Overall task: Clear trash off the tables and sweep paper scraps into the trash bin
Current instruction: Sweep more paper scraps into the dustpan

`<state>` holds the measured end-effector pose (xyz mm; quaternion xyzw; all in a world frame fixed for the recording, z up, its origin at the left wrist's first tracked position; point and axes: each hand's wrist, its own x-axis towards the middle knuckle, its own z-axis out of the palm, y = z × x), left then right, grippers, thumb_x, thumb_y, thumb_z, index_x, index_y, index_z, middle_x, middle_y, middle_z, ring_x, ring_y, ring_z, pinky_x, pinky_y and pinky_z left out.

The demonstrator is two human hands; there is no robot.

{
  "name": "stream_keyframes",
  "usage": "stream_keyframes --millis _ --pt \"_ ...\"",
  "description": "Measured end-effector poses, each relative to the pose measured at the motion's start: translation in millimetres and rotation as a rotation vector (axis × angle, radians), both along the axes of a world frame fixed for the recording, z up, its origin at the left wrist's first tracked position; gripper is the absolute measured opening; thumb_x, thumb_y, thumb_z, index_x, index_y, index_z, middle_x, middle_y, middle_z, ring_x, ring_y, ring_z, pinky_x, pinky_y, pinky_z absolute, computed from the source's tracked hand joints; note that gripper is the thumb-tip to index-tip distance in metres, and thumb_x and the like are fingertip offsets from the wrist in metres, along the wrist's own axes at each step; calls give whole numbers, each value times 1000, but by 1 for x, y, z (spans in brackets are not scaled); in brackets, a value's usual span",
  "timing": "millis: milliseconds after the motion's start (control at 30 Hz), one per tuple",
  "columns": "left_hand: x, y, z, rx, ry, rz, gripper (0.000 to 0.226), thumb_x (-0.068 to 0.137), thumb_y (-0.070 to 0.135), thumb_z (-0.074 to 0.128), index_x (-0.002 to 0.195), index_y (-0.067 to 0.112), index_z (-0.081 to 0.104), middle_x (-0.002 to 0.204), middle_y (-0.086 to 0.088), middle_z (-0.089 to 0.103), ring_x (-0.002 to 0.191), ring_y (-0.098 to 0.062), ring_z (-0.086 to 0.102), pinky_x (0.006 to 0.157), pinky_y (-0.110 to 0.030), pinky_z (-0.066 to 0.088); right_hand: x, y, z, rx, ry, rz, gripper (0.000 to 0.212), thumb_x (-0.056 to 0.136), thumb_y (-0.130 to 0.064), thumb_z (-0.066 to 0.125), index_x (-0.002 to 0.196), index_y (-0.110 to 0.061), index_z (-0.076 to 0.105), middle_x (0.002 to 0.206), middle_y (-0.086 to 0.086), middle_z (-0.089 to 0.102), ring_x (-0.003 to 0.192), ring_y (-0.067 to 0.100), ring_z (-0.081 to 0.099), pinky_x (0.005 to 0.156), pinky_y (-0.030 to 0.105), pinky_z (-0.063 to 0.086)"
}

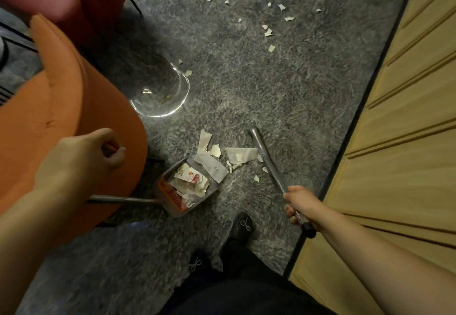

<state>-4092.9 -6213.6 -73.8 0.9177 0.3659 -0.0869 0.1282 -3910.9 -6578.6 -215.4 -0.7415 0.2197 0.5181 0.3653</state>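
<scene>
Torn white paper scraps [229,155]: heaped on grey shag carpet [271,87] at the mouth of a grey-and-orange plastic dustpan [182,188] (partly filled). Left hand [84,159] fist-curled; what it grips cannot be told. Right hand [299,203] grips metal broom handle [267,164].

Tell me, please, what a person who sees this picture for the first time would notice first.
The eye goes first to the dustpan low in the middle, full of torn paper, with larger paper pieces lying at its mouth on the grey carpet. The right hand grips a metal broom handle beside them, and the left hand is curled above the orange chair. Many small scraps are scattered farther up the carpet.
</scene>
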Motion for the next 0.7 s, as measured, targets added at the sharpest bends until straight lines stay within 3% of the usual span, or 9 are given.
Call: stream_keyframes --millis 200,333,467,700 --pt "-10 -1 2 41 61 56 18 88 44 63 85 29 55 73 -3 60 60 -25 55 54 -38 54 -2 47 -8 51 19 178 32 101 -13 34 131 -24 35 63 7 41 43 11 36 36 16 33" --pt "-12 -1 -2 38 55 69 16 90 43 61 88 27 57 75 -8 59 63 -28 53 51 -32 43 -2 71 -14 78 43 288 28 101 -14 34 121 -33 33 62 6 40 37 8 36 37 17 33" --pt "-14 4 -6 49 28 55 17 92 41 61 92 24 59 79 -9 60 68 -31 54 51 -31 39 -10 95 -15 47 26 474 24 100 -14 34 120 -26 40 61 4 43 33 7 39 38 17 35" --pt "-34 11 -16 52 -30 49 16 94 36 61 91 20 59 69 -2 54 64 -28 51 47 -29 35 -34 114 -4 -17 -2 647 21 99 -13 34 115 -25 37 66 9 45 48 15 42 46 23 36"
